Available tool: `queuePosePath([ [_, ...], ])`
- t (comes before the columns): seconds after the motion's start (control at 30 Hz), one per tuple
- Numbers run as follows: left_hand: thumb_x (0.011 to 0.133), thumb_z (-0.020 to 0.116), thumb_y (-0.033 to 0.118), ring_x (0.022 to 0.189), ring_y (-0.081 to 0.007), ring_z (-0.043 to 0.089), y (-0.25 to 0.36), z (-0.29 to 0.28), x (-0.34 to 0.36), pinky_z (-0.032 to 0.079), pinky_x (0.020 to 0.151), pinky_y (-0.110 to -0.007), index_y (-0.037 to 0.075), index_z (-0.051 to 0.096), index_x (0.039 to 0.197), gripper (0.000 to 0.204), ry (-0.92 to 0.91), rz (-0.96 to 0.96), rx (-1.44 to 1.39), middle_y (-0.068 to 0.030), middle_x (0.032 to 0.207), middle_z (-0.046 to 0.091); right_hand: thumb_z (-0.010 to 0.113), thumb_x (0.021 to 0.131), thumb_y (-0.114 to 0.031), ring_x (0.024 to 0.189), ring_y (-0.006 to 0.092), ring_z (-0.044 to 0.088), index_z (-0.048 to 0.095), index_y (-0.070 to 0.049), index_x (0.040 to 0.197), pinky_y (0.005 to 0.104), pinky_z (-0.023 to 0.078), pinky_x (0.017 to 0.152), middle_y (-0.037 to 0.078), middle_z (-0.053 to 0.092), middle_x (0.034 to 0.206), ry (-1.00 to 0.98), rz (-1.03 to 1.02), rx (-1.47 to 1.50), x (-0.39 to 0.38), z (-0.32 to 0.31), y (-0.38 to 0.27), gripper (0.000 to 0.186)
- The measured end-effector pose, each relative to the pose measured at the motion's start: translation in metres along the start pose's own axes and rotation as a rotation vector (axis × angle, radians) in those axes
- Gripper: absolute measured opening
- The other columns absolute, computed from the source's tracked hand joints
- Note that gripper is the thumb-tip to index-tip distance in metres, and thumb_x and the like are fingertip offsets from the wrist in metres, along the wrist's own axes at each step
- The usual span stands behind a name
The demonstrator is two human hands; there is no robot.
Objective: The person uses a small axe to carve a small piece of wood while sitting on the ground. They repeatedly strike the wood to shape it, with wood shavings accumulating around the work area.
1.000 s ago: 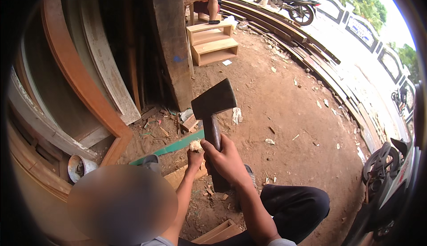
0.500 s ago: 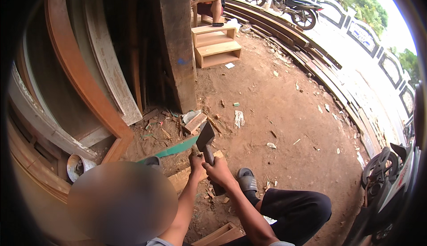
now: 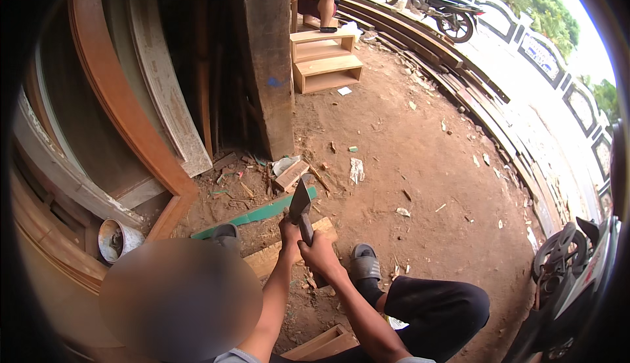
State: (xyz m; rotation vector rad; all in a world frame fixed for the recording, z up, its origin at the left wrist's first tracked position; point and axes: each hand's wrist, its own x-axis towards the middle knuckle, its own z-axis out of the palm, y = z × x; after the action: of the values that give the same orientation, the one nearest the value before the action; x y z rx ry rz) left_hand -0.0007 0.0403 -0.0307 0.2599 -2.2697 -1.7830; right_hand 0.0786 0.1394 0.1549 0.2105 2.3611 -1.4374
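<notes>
Dark metal forms the head of a hatchet (image 3: 300, 200) just beyond the fingers of the right hand (image 3: 319, 253), which close around its handle (image 3: 306, 230); the left hand (image 3: 288, 234) sits just beside it, its fingers curled, though from where I stand I cannot tell what they hold. Beneath the fingers of both hands lies a pale plank (image 3: 325, 230), and beyond them a green board (image 3: 266, 211) lies on the bare soil (image 3: 433, 166) near a small wooden block (image 3: 291, 175). To the fingers' right rests a grey-sandalled foot (image 3: 365, 266).

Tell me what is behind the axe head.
The green board shows on both sides of the axe head; the stretch directly behind it is covered.
</notes>
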Motion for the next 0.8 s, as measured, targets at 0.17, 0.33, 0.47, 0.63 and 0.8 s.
queuePosePath([
  [0.17,0.078,0.067,0.034,0.076,-0.0156,0.062,0.004,0.0,0.0,0.045,0.065,-0.033,0.006,0.065,0.087,0.03,-0.049,-0.132,0.168,-0.0078,0.078,0.066,0.056,0.081,-0.026,0.06,0.0284,0.063,0.047,0.012,0.098,0.0376,0.049,0.055,0.023,0.061,0.073,0.002,0.031,-0.014,0.007,0.005,0.011,0.043],
  [0.33,0.076,0.068,0.038,0.074,-0.0168,0.062,0.001,0.001,0.002,0.045,0.065,-0.034,0.006,0.065,0.088,0.034,-0.072,-0.143,0.113,-0.008,0.078,0.066,0.055,0.08,-0.025,0.063,0.0301,0.063,0.047,0.012,0.097,0.0389,0.049,0.057,0.024,0.06,0.074,0.02,0.038,-0.011,0.015,0.007,0.016,0.042],
  [0.47,0.077,0.067,0.04,0.072,-0.0193,0.061,0.01,-0.001,-0.002,0.045,0.064,-0.035,0.006,0.063,0.084,0.035,-0.023,-0.158,0.053,-0.0088,0.075,0.065,0.054,0.079,-0.026,0.072,0.0357,0.063,0.047,0.013,0.097,0.0414,0.05,0.063,0.029,0.06,0.079,0.032,-0.024,-0.078,0.017,0.011,0.017,0.044],
  [0.63,0.08,0.064,0.04,0.073,-0.0269,0.059,0.033,-0.009,-0.007,0.045,0.065,-0.037,0.003,0.057,0.087,0.038,-0.034,-0.072,0.136,-0.0123,0.078,0.061,0.054,0.077,-0.026,0.079,0.0411,0.062,0.047,0.014,0.096,0.0436,0.049,0.066,0.033,0.058,0.081,0.042,-0.048,-0.114,0.015,0.014,0.018,0.044],
  [0.8,0.082,0.061,0.04,0.082,-0.0307,0.058,0.049,-0.015,-0.01,0.045,0.069,-0.039,0.001,0.049,0.1,0.045,-0.088,-0.12,0.148,-0.0167,0.09,0.058,0.054,0.077,-0.023,0.076,0.0417,0.062,0.048,0.015,0.091,0.0434,0.05,0.064,0.033,0.058,0.078,0.033,-0.048,-0.106,0.017,0.019,0.019,0.041],
])
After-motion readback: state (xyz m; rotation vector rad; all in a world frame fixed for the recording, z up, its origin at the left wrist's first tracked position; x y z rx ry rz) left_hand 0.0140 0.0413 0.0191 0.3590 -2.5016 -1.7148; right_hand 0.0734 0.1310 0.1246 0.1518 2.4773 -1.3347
